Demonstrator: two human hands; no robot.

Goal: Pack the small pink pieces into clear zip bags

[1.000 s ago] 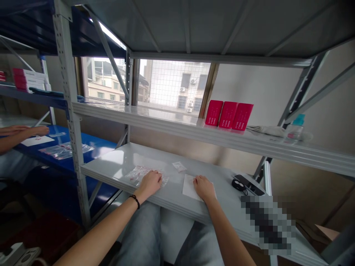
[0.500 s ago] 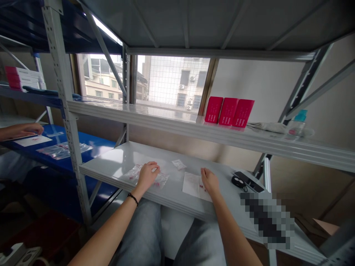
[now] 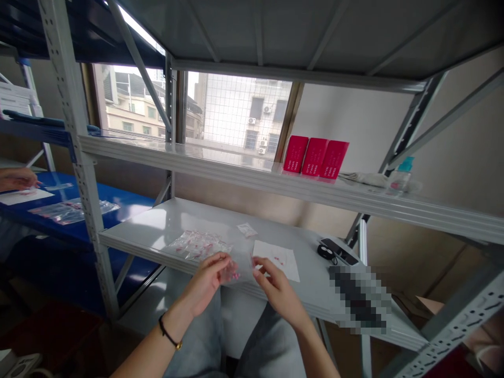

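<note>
My left hand (image 3: 200, 286) is closed on a small clear plastic bag (image 3: 229, 274) with pink bits in it, above the shelf's front edge. Facing it, my right hand (image 3: 279, 291) has its fingers curled together, with a thin see-through sliver at the fingertips that I cannot make out. Behind my right hand lies a white sheet of paper (image 3: 290, 266) with a few small red pieces (image 3: 279, 260) on it. Several clear bags with pink contents form a pile (image 3: 199, 244) beyond my left hand. A small clear packet (image 3: 247, 230) rests farther back.
A black round coil (image 3: 326, 252) and a dark flat device (image 3: 340, 251) lie to the right, near a blurred-out patch. Three red boxes (image 3: 313, 157) and a blue-capped bottle (image 3: 402, 172) stand on the upper shelf. Another person's hand (image 3: 18, 179) works at the blue table (image 3: 129, 202).
My left hand has come away from the bag pile with a small bag. My right hand has left the paper, moving left and closer to me. The view has shifted slightly right.
</note>
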